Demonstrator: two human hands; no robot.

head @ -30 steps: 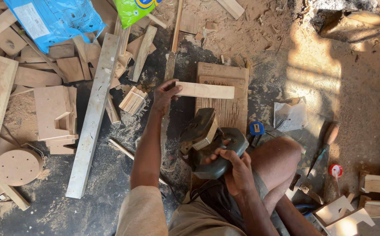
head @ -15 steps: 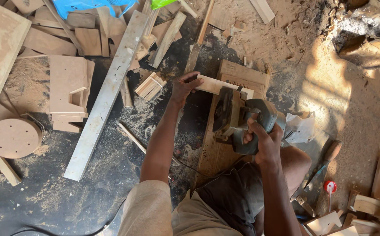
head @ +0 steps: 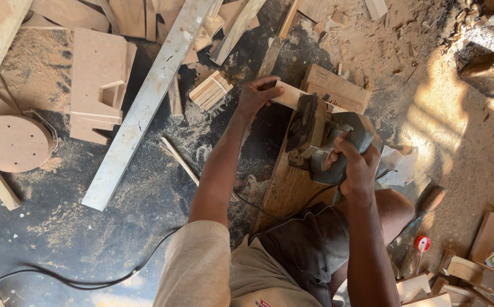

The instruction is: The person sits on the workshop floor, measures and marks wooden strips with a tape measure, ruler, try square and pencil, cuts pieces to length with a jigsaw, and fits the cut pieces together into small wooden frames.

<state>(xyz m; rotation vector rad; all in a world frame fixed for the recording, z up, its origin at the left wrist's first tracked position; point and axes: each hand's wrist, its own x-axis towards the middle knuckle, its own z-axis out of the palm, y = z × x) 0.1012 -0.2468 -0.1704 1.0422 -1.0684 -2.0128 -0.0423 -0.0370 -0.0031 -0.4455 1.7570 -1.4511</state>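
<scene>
Now we pinch the near end of the pale wood strip [head: 289, 94] with our left hand [head: 254, 95], its long axis running away to the right under the grey power planer [head: 327, 139] our right hand [head: 356, 165] grips closed, on the plank [head: 288, 190].

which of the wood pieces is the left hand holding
The short pale strip beside the power tool; the left hand grips its end, while other offcuts lie untouched.
</scene>
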